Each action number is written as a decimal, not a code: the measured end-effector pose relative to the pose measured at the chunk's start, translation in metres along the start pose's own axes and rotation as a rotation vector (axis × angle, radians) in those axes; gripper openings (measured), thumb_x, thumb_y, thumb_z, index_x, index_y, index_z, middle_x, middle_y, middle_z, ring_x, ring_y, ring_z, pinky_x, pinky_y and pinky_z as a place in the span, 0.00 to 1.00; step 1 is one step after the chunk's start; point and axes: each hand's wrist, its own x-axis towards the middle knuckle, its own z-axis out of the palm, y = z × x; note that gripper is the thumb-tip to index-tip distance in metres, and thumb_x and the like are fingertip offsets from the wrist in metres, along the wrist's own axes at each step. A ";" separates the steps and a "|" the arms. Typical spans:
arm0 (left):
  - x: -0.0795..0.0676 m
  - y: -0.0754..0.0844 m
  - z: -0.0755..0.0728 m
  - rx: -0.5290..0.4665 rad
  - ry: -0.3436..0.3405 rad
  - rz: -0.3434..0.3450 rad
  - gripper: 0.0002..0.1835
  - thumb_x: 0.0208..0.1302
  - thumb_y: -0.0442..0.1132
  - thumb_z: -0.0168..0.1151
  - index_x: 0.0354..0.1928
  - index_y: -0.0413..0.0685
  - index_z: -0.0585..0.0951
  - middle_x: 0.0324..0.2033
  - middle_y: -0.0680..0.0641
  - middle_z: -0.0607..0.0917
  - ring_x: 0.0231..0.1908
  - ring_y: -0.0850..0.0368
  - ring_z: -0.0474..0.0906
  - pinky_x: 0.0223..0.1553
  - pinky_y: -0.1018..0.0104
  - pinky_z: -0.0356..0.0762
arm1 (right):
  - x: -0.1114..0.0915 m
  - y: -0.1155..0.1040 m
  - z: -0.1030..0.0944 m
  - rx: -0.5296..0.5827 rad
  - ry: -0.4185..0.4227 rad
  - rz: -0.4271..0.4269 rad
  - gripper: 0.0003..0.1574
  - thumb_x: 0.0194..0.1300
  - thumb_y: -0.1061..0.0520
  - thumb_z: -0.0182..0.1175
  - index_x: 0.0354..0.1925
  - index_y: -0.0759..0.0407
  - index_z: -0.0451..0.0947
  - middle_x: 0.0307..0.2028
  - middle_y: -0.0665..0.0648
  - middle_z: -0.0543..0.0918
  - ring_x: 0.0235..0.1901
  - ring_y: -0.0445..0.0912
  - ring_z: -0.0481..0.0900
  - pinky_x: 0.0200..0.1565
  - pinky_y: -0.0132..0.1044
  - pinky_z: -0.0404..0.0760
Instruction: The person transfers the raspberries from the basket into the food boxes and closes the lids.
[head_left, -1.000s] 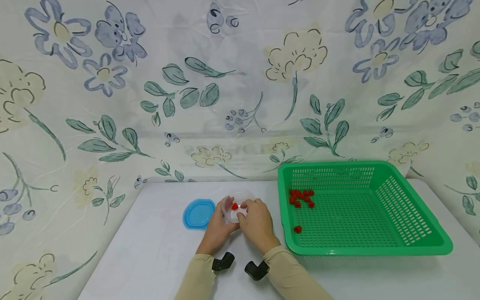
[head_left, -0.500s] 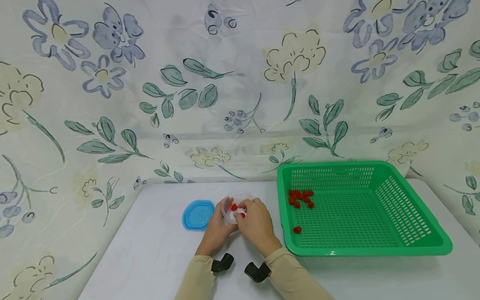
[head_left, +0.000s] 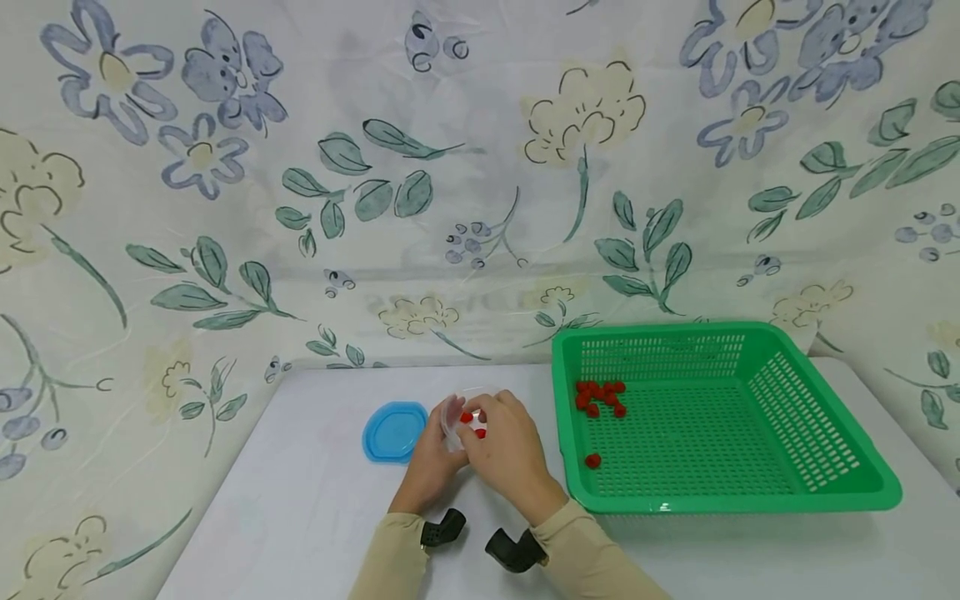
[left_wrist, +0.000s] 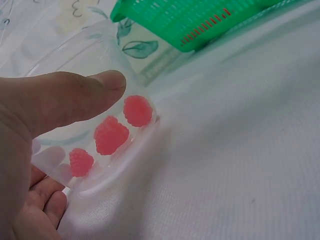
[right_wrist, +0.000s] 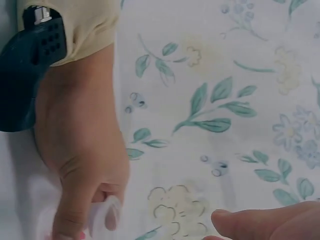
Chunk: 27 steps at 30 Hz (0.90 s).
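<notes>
My left hand (head_left: pixel 430 467) grips a clear plastic container (head_left: pixel 447 421), held tilted. In the left wrist view, the thumb (left_wrist: pixel 95 90) lies along the wall of the tilted container (left_wrist: pixel 100 50). Three red raspberries (left_wrist: pixel 111 135) rest in a row at its bottom. My right hand (head_left: pixel 510 446) is over the container's opening, thumb and forefinger apart, with red raspberries (head_left: pixel 467 417) showing between them. The right wrist view has the right hand's fingertips (right_wrist: pixel 240 220) at the lower right, apart from the container rim (right_wrist: pixel 111 212); no held thing shows there.
A blue lid (head_left: pixel 394 432) lies on the white table (head_left: pixel 300 500) left of the container. To the right stands a large green basket (head_left: pixel 727 504), with several raspberries (head_left: pixel 600 392) grouped in its far left corner and one nearer the front. A floral cloth (head_left: pixel 450 167) hangs behind.
My right hand has shifted slightly left, further over the container. A second raspberry has come into sight between its fingers. The left hand keeps its hold; the basket and lid stay put.
</notes>
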 end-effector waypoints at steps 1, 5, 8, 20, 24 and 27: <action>0.000 0.000 0.000 0.004 0.000 0.001 0.48 0.57 0.36 0.75 0.76 0.48 0.58 0.72 0.45 0.69 0.72 0.43 0.61 0.69 0.36 0.58 | 0.000 -0.001 -0.002 -0.001 0.002 -0.007 0.14 0.64 0.55 0.69 0.46 0.60 0.85 0.35 0.56 0.79 0.36 0.46 0.75 0.33 0.33 0.79; 0.000 -0.002 -0.001 0.010 0.000 0.005 0.49 0.56 0.38 0.76 0.76 0.47 0.58 0.72 0.45 0.69 0.72 0.42 0.61 0.68 0.35 0.59 | 0.000 -0.003 -0.010 0.000 0.013 -0.042 0.14 0.64 0.56 0.69 0.46 0.61 0.85 0.34 0.55 0.79 0.35 0.46 0.75 0.33 0.34 0.78; 0.000 -0.003 -0.001 0.010 -0.001 0.008 0.50 0.56 0.39 0.77 0.76 0.46 0.58 0.71 0.45 0.69 0.71 0.42 0.62 0.67 0.35 0.62 | 0.001 -0.003 -0.017 0.018 0.018 -0.066 0.13 0.64 0.56 0.69 0.46 0.61 0.85 0.34 0.55 0.79 0.33 0.45 0.74 0.32 0.33 0.77; 0.002 -0.002 0.001 -0.010 0.000 -0.019 0.51 0.54 0.40 0.78 0.76 0.46 0.58 0.71 0.45 0.69 0.71 0.42 0.61 0.69 0.34 0.56 | 0.004 0.002 -0.043 0.040 0.057 -0.083 0.12 0.64 0.55 0.69 0.45 0.60 0.85 0.33 0.55 0.78 0.31 0.45 0.72 0.29 0.33 0.74; 0.002 0.000 0.002 -0.022 -0.002 -0.017 0.52 0.54 0.40 0.78 0.76 0.45 0.57 0.72 0.45 0.68 0.72 0.43 0.61 0.70 0.34 0.54 | 0.005 0.007 -0.051 0.040 0.037 -0.066 0.13 0.65 0.55 0.68 0.46 0.60 0.85 0.35 0.56 0.78 0.31 0.46 0.73 0.31 0.34 0.75; 0.000 0.001 0.002 -0.023 0.003 -0.031 0.52 0.53 0.41 0.79 0.76 0.47 0.58 0.72 0.46 0.68 0.72 0.43 0.61 0.70 0.35 0.56 | 0.007 0.008 -0.058 0.017 0.051 -0.078 0.14 0.65 0.54 0.69 0.46 0.60 0.85 0.35 0.56 0.78 0.30 0.46 0.73 0.30 0.35 0.75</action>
